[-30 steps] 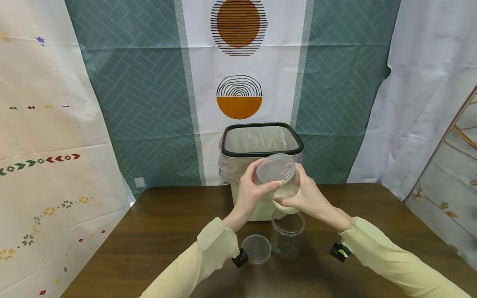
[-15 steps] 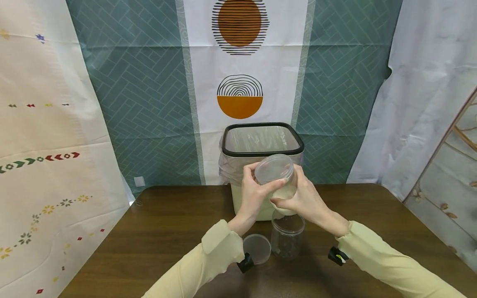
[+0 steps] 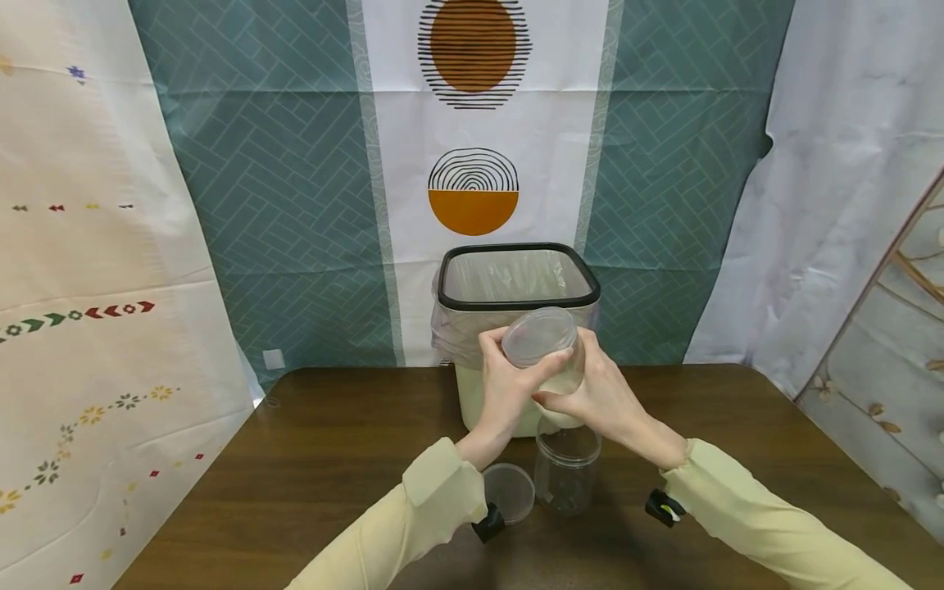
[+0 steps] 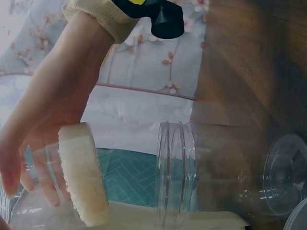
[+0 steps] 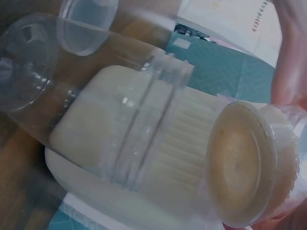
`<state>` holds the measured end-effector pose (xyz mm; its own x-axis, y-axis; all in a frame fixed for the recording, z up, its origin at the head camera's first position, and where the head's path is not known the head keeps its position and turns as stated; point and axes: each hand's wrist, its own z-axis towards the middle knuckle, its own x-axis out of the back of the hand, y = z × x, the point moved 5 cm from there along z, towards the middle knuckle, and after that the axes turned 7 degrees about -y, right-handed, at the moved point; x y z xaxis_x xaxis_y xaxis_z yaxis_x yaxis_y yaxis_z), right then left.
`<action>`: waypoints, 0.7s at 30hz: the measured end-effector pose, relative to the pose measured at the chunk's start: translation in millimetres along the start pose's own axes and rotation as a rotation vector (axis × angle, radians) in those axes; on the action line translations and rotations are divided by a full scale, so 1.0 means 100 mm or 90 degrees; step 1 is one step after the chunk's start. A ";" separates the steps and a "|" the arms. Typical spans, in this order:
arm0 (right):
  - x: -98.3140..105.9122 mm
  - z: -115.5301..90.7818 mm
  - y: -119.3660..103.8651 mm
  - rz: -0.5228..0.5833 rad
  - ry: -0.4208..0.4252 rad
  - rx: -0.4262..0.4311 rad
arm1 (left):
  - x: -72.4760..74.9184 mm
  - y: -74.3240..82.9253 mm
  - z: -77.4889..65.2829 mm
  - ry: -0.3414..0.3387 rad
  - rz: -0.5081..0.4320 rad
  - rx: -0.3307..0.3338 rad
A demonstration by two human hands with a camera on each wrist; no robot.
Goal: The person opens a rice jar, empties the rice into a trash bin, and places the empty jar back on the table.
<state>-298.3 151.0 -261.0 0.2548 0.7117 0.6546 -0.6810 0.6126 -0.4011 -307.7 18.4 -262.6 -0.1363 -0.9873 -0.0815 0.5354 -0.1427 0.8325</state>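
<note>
Both hands hold a lidded clear plastic jar (image 3: 566,378) tilted above the table. Its round translucent lid (image 3: 541,338) faces up toward the head camera. My left hand (image 3: 509,383) grips around the lid, thumb along its near edge. My right hand (image 3: 606,393) holds the jar's body from the right. A cream-white grainy layer (image 4: 85,177) lies at the jar's base, which also shows in the right wrist view. Directly below stands a larger open clear jar (image 3: 566,483), with nothing visible inside. Beside it on the left lies a loose clear lid (image 3: 510,493), partly behind the left wrist camera.
Behind the hands stands a cream bin with a black rim (image 3: 519,306) and a translucent liner bag. The brown wooden table (image 3: 354,459) extends to both sides. Patterned cloths hang behind it, with a green one (image 3: 280,197) at the back.
Both hands have shifted slightly left with the jar, and the left forearm has moved a little right, covering more of the loose lid. The open jar below stays put.
</note>
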 end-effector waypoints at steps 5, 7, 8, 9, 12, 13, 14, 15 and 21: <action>0.05 0.01 0.05 0.072 -0.052 -0.062 | 0.02 0.02 0.00 -0.077 -0.054 -0.007; 0.09 0.01 0.09 0.123 -0.082 -0.087 | 0.05 0.04 0.01 -0.123 -0.082 -0.025; 0.10 0.01 0.10 0.155 -0.099 -0.093 | 0.06 0.05 0.02 -0.151 -0.100 -0.035; 0.11 0.01 0.11 0.186 -0.114 -0.096 | 0.07 0.05 0.04 -0.178 -0.116 -0.049; 0.13 0.03 0.12 0.274 -0.151 -0.078 | 0.10 0.08 0.09 -0.254 -0.150 -0.073; 0.13 0.04 0.11 0.297 -0.163 -0.067 | 0.10 0.08 0.11 -0.279 -0.165 -0.077; 0.12 0.04 0.11 0.316 -0.173 -0.056 | 0.11 0.08 0.13 -0.302 -0.181 -0.079; 0.12 0.04 0.10 0.327 -0.180 -0.048 | 0.11 0.09 0.15 -0.321 -0.194 -0.081; 0.09 0.02 0.09 0.376 -0.221 -0.014 | 0.08 0.09 0.23 -0.408 -0.226 -0.088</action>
<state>-302.9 162.0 -257.7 -0.3920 0.7794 0.4887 -0.6238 0.1652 -0.7639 -322.8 11.0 -242.8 -0.7574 -0.6518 0.0383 0.4626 -0.4943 0.7360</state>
